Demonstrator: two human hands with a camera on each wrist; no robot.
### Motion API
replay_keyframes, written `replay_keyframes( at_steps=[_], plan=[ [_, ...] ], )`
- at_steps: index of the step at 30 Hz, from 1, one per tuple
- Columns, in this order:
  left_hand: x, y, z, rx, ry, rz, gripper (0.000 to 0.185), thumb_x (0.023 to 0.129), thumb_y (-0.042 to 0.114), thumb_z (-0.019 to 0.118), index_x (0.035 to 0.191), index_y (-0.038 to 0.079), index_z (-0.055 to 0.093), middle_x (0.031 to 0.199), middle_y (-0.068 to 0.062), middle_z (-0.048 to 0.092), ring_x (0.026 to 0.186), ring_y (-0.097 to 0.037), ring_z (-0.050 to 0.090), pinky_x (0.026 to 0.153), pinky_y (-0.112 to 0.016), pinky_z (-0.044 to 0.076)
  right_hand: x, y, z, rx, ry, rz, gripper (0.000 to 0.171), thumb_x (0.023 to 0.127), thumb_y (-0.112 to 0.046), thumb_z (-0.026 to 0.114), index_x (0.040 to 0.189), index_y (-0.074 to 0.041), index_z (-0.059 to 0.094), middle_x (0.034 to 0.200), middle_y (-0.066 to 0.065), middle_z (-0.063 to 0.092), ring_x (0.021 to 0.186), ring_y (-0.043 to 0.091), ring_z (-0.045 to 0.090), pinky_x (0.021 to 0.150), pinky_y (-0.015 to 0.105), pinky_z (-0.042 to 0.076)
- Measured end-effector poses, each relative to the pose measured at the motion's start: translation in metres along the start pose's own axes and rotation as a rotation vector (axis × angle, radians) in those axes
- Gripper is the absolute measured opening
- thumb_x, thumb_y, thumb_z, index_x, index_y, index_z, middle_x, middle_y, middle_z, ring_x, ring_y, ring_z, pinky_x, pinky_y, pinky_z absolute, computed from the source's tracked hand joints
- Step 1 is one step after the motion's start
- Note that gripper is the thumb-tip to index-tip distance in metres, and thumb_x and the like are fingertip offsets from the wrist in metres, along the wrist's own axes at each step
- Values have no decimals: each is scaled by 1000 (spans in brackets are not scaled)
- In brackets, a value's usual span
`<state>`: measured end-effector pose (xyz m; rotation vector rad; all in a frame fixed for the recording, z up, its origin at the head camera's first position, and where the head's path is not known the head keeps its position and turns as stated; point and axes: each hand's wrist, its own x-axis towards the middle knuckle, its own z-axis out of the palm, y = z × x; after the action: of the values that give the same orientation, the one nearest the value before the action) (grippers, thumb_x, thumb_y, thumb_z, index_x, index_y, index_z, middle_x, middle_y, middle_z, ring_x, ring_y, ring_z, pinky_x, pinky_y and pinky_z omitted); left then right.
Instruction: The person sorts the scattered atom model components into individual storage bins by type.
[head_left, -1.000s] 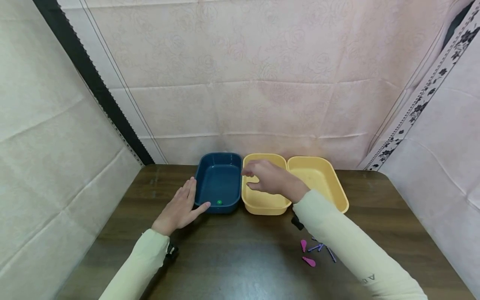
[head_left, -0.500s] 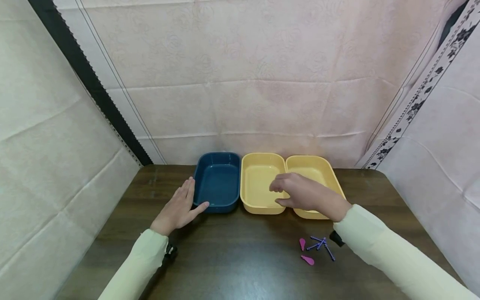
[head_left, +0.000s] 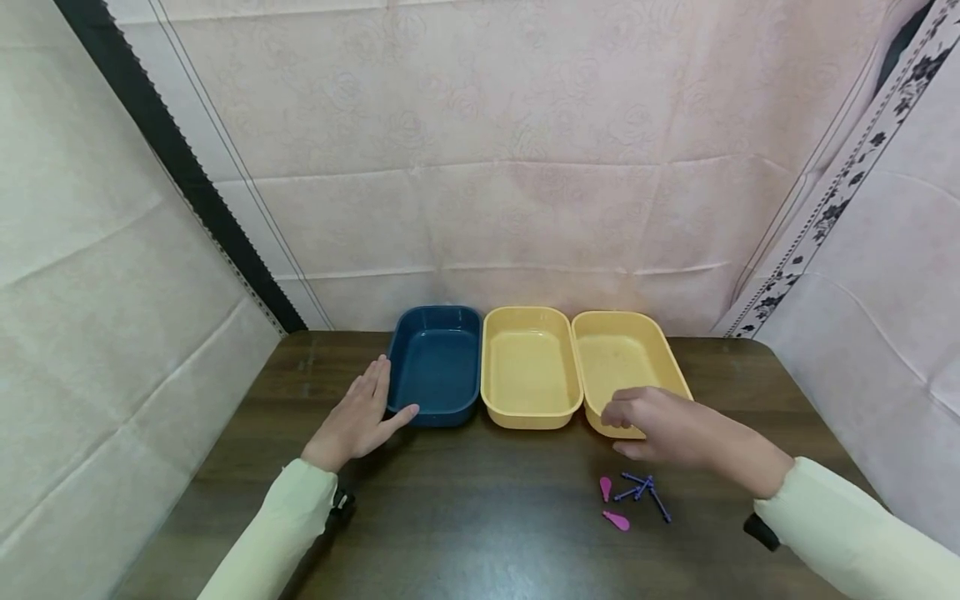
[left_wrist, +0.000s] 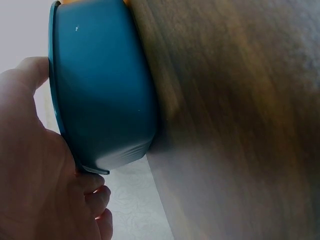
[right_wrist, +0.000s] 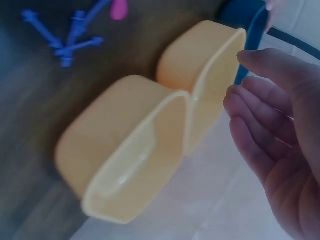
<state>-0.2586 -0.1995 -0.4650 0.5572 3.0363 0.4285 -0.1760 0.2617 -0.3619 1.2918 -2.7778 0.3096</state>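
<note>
My left hand (head_left: 358,417) rests against the left and front rim of the blue bin (head_left: 438,412), its fingers straight and the thumb spread along the near side. In the left wrist view, the thumb and fingers touch the rim of the blue bin (left_wrist: 102,85) from outside. My right hand (head_left: 671,429) hovers over the front edge of the right yellow bin (head_left: 615,337), fingers loosely bent and nothing between them. Nearest to it on the table lie several purple-blue sticks (head_left: 637,489) and two pink teardrop-shaped pieces, one (head_left: 617,521) closer to the front.
The middle yellow bin (head_left: 528,421) stands between the blue bin and the right yellow one, all side by side at the back of the dark wooden table (head_left: 465,508). Pale cloth (head_left: 480,167) hangs right behind them and along both sides.
My right hand has moved right and toward me, from above the middle yellow bin to the right one's front. A small green thing in the blue bin no longer shows. My left hand stays put.
</note>
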Motion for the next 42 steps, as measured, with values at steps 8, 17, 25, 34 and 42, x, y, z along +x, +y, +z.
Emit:
replay_keyframes(
  at_steps=[8, 17, 25, 34, 42],
  plan=[
    [0, 1, -1, 3, -8, -5, 107, 103, 74, 41, 167, -5, 7, 178, -23, 4, 165, -42, 11, 133, -59, 15, -36, 4, 10, 39, -47, 72, 25, 82, -10, 86, 86, -23, 65, 84, -16, 57, 77, -5, 49, 62, 21, 49],
    [-1, 2, -1, 1, -11, -7, 107, 103, 73, 42, 167, -5, 6, 178, -23, 4, 166, -42, 11, 134, -59, 14, -65, 12, 36, 34, -52, 96, 21, 80, -12, 89, 87, -19, 70, 84, -13, 64, 76, -5, 56, 59, 24, 52],
    [0, 1, 0, 3, -11, -8, 108, 103, 74, 40, 167, -5, 5, 178, -22, 3, 166, -41, 9, 134, -59, 14, -80, 17, 59, 100, -29, 100, 23, 79, -12, 91, 86, -17, 70, 83, -13, 63, 75, -5, 55, 59, 21, 51],
    [0, 2, 1, 4, -15, -13, 106, 104, 72, 43, 167, -4, 4, 178, -21, 2, 166, -40, 8, 135, -57, 13, -93, 20, 79, 167, -18, 124, 26, 81, -10, 89, 84, -18, 64, 79, -15, 58, 71, -9, 46, 54, 16, 42],
    [0, 2, 1, -3, -11, -10, 108, 103, 74, 41, 167, -5, 4, 178, -21, 2, 166, -40, 8, 135, -58, 12, -97, 21, 94, 160, 61, 113, 38, 78, -2, 86, 76, -22, 55, 71, -16, 46, 68, -12, 34, 51, 12, 33]
  ],
)
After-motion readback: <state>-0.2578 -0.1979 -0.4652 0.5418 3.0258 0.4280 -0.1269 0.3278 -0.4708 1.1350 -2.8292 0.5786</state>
